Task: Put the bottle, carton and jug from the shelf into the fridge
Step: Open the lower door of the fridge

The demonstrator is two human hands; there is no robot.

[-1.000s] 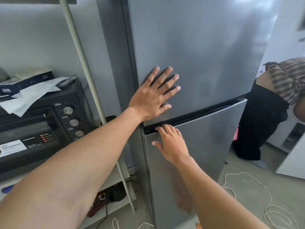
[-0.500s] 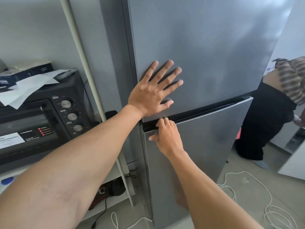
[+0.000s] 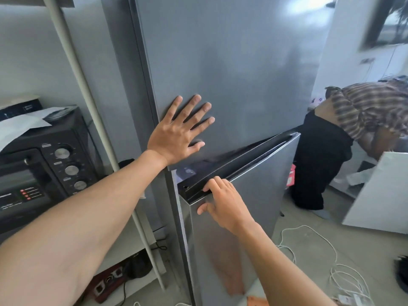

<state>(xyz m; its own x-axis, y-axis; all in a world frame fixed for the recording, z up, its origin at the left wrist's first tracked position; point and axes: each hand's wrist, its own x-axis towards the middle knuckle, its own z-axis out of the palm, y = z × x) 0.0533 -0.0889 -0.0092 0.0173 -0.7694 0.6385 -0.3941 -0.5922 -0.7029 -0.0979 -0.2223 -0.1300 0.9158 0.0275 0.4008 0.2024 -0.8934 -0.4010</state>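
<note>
Left hand (image 3: 176, 133) lies flat, fingers spread, on the tall grey metal fridge's upper door (image 3: 231, 74). Right hand (image 3: 223, 204) grips the lower door's (image 3: 249, 202) black top handle; door ajar.

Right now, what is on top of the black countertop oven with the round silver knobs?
On the black countertop oven lie a crumpled white paper sheet and a dark flat box; whatever sits under the sheet is covered.
</note>
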